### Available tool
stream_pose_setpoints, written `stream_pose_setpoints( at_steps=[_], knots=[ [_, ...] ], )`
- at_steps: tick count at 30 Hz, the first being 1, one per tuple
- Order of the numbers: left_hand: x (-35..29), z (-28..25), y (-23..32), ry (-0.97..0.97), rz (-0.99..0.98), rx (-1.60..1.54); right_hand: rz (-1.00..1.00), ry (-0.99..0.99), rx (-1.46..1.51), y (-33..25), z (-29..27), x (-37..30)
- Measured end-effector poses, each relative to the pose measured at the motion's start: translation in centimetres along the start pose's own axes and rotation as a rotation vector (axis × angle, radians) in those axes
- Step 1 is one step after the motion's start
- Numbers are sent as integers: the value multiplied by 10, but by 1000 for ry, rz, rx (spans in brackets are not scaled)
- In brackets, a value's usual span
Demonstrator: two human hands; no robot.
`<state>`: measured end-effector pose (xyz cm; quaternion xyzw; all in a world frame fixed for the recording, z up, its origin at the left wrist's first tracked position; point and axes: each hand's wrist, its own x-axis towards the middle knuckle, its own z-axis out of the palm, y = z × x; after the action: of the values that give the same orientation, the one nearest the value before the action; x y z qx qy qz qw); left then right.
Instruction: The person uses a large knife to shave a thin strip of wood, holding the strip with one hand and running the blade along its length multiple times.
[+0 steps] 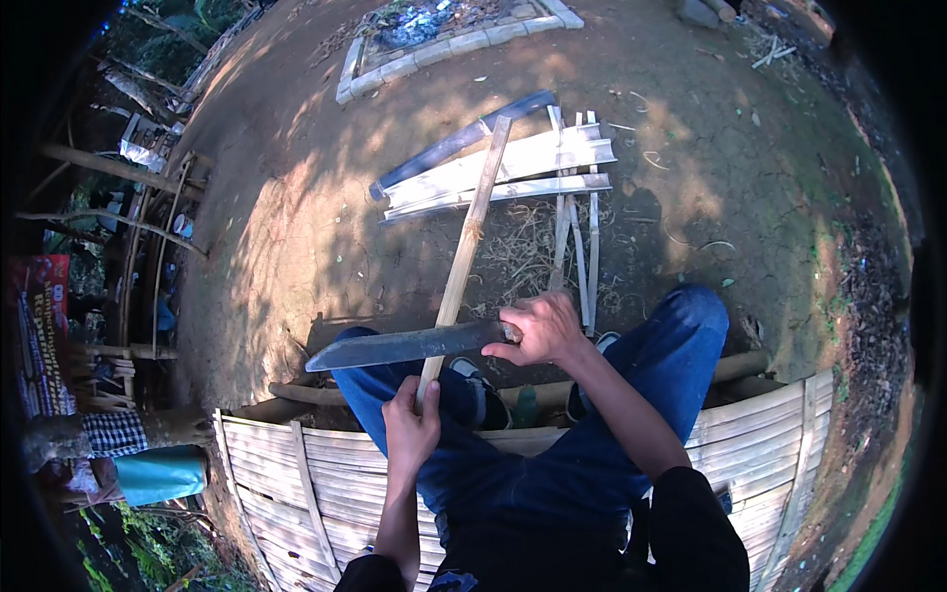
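Holding machete (404, 347) across bamboo strip (469, 237), pale debris (414, 27) inside block border (466, 43)

Your dark-bladed machete (409, 345), tip leftward, crosses the near part of your long, pale bamboo strip (468, 243), which slants away.

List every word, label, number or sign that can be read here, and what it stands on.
Red banner, far left: yellow lettering, turned sideways; wording not copied here.
Black shirt: blue mark at the picture's lower edge, too unclear to read.
Knife: no lettering visible.
Bamboo strip: no lettering visible.
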<state>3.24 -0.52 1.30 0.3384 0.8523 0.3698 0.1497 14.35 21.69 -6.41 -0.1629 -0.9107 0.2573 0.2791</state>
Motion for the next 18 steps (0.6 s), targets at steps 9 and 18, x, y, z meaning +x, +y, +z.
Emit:
stream_pose_setpoints(
  at_steps=[9, 18],
  knots=[
    [-25, -17, -9, -58, -51, 41, 629, 129, 209, 52, -2, 21],
    [-7, -10, 2, -27, 2, 69, -47, 18, 67, -2, 10, -2]
  ],
)
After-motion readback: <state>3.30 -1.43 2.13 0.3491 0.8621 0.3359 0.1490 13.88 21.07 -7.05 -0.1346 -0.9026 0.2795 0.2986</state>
